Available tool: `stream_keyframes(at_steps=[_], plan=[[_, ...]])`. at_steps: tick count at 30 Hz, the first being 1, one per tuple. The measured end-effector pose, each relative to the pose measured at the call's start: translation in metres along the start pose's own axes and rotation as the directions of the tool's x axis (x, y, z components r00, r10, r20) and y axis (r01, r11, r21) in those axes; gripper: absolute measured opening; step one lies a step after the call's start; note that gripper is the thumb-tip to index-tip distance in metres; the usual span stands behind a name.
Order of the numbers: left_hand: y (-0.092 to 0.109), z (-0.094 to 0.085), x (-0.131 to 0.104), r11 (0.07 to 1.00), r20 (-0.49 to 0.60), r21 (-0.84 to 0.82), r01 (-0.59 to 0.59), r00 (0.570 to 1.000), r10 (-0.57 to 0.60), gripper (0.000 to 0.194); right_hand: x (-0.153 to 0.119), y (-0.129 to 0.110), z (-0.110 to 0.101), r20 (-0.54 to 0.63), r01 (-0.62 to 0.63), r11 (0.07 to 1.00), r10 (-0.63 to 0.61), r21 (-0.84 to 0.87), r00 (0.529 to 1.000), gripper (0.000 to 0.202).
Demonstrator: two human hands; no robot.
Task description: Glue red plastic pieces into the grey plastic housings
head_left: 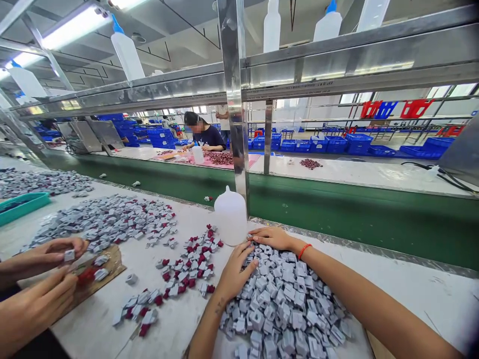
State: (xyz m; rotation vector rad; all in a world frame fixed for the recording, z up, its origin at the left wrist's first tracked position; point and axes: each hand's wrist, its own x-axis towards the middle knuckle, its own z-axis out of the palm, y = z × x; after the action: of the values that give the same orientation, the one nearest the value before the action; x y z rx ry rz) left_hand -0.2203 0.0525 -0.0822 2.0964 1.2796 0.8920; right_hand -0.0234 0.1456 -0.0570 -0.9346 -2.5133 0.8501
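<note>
A long white counter (404,294) runs from left to right, and a green belt (337,214) runs along its far side. Behind the belt a person in a dark top (207,135) sits at another counter, with blue bins (337,143) farther back. A big heap of little gray blocks (288,304) lies near the middle, right in front of the one wearing the camera. The left hand (234,271) lies flat and open on the left side of the heap, fingers spread, not gripping any one block. The right hand (271,238) lies open on the far edge of the heap and only touches it. A white plastic bottle (231,215) stands just beside that hand. To the left sit blocks with red pieces (190,267) in them, and another gray pile (105,219) farther left. So it looks like some blocks are done, but most of the gray ones are left. At the near left, a helper's two hands (48,274) pinch a small gray block (69,255) over a brown board (103,271).
</note>
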Motion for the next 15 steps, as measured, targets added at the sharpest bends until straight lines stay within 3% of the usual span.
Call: stream_keyframes(at_steps=[15], plan=[[0.01, 0.009, -0.042, 0.998, -0.1, -0.016, 0.057, 0.993, -0.058, 0.032, -0.018, -0.029, 0.013, 0.066, 0.02, 0.997, -0.025, 0.074, 0.998, 0.028]])
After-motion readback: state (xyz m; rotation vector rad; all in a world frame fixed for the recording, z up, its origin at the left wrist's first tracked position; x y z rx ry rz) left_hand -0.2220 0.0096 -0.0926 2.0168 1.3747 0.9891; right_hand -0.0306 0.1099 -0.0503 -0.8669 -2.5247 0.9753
